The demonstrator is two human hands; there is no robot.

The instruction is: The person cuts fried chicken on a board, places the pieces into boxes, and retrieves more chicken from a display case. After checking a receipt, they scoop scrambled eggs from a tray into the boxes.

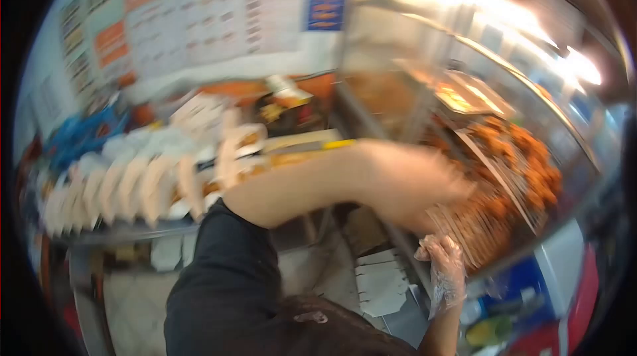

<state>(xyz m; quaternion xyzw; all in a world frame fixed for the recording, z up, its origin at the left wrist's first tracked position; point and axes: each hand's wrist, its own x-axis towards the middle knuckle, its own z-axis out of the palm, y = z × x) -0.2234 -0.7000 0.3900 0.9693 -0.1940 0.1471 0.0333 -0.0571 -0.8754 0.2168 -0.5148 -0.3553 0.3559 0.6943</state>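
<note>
My left arm stretches across to the right, and my left hand, smeared by motion, is over the near edge of a food display case. Its fingers cannot be made out. Just below it is my right hand in a clear plastic glove, its fingers curled closed; what they hold, if anything, is hidden. Beside both hands lie several thin skewers in a row, blurred. Behind a metal divider is a heap of orange-brown fried pieces, with a shallow lit tray above.
A row of open pale takeaway boxes lines the counter at left, some holding food. Blue plastic bags lie behind them. Glass and a metal rail enclose the case. Flat white cardboard is low down, between counter and case.
</note>
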